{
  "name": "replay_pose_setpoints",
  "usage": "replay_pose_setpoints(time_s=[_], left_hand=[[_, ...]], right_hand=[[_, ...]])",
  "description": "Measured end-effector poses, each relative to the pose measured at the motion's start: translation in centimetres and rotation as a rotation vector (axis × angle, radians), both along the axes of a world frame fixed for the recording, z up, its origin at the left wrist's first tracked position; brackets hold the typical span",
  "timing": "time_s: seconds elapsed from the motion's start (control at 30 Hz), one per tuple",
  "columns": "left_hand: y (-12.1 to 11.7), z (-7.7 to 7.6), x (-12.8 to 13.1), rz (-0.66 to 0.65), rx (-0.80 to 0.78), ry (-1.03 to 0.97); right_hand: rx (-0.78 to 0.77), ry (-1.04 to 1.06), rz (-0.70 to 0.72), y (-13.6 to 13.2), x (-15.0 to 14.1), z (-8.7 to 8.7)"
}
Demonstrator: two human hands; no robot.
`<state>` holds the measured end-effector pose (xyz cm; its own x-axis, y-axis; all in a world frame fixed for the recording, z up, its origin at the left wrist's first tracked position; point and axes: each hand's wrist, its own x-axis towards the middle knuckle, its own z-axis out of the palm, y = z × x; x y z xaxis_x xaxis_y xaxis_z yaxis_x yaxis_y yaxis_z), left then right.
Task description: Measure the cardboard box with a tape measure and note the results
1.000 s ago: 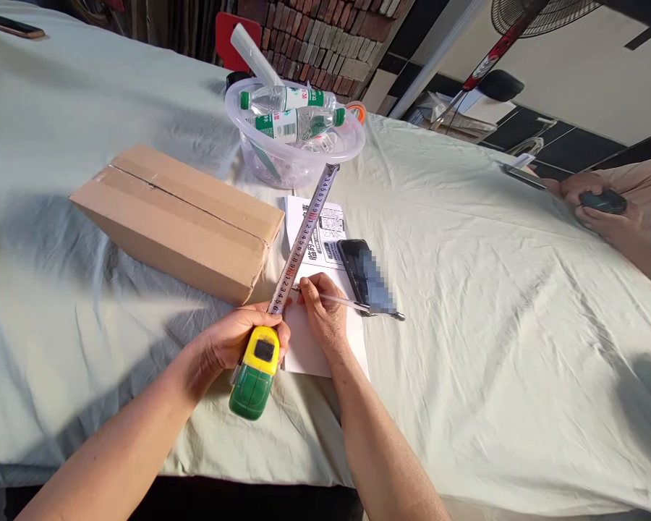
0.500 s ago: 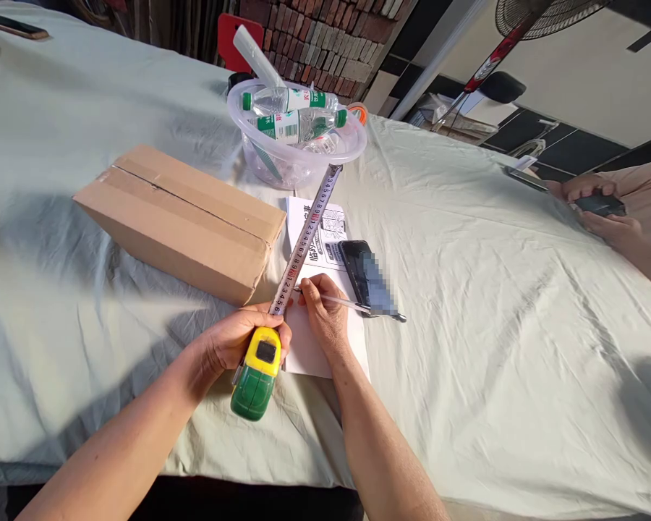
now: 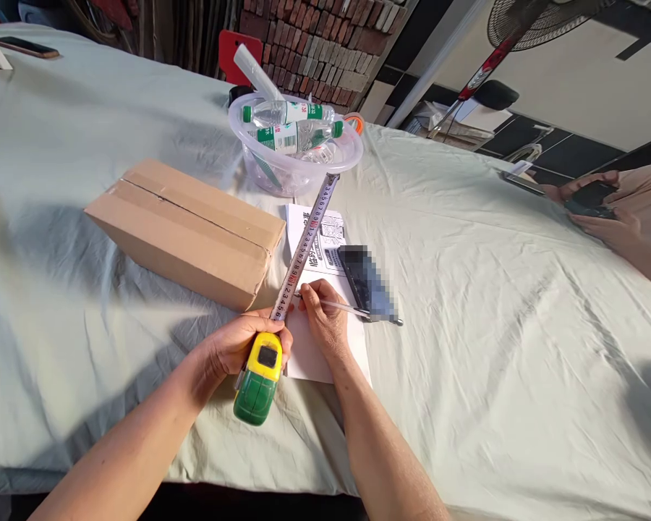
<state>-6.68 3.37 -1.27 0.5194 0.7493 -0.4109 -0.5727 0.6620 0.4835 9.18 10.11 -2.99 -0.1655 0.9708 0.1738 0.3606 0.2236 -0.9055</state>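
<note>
My left hand (image 3: 239, 341) is closed around the front of a yellow and green tape measure (image 3: 259, 380), at the mouth where the blade comes out. The pulled-out blade runs up and away across a printed paper booklet (image 3: 319, 354), its end near the plastic basin. Pinched in my right hand (image 3: 325, 316) is a slim clear pen (image 3: 349, 308), its tip close to the blade's edge over the white page. A dark phone (image 3: 361, 278), partly blurred out, lies on the booklet's right edge. Left of the blade rests a closed cardboard box (image 3: 189, 235).
A translucent basin (image 3: 287, 184) of plastic bottles stands behind the booklet. Another phone (image 3: 28, 48) lies at the far left. Light cloth (image 3: 493, 325) covers the table. At the right, another person's hands (image 3: 602, 199) hold a dark object. A fan (image 3: 537, 18) stands beyond.
The view has shifted slightly, so everything sits a little lower in the picture. My hands keep the same hold on the tape measure and the pen. The other person's hands have shifted slightly.
</note>
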Motion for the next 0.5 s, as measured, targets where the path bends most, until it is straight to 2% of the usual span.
replay_pose_setpoints(time_s=[0.13, 0.5], left_hand=[[0.0, -0.2, 0.0, -0.013, 0.007, -0.022], [0.1, -2.3, 0.7, 0.032, -0.007, -0.163]], right_hand=[[0.005, 0.004, -0.006, 0.1, -0.1, 0.1], [-0.050, -0.006, -0.028, 0.3, 0.0, 0.2]])
